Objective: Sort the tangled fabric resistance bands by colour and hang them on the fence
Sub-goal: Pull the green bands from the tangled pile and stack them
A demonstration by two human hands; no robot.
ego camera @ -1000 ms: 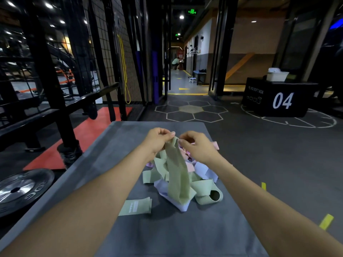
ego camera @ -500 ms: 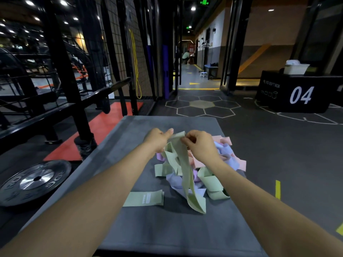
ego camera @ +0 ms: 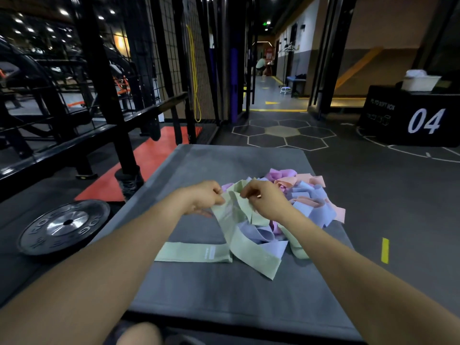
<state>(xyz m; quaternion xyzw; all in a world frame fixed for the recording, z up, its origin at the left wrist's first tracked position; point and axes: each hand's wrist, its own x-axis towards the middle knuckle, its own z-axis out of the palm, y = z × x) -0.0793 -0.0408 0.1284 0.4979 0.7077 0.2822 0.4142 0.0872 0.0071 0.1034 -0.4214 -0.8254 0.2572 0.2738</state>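
A tangled heap of fabric resistance bands [ego camera: 302, 197] in green, lilac, pink and pale blue lies on a grey padded bench [ego camera: 224, 290]. My left hand [ego camera: 204, 197] and my right hand [ego camera: 266, 199] both pinch the top of one long green band [ego camera: 245, 242], which trails down over the heap toward me. A second green band [ego camera: 194, 252] lies flat and apart on the bench, to the left of the heap. The black wire-mesh fence [ego camera: 164, 53] rises at the far left, beyond the bench.
A black weight plate [ego camera: 66, 224] lies on the floor to the left. Black rack rails [ego camera: 82, 135] run along the left side. A yellow cord [ego camera: 195, 78] hangs on the mesh. A black box marked 04 [ego camera: 413, 118] stands far right on the dark floor.
My hands have dropped lower with the green band, so it lies slack across the heap instead of hanging. The view has tilted, and more of the pink and blue bands shows.
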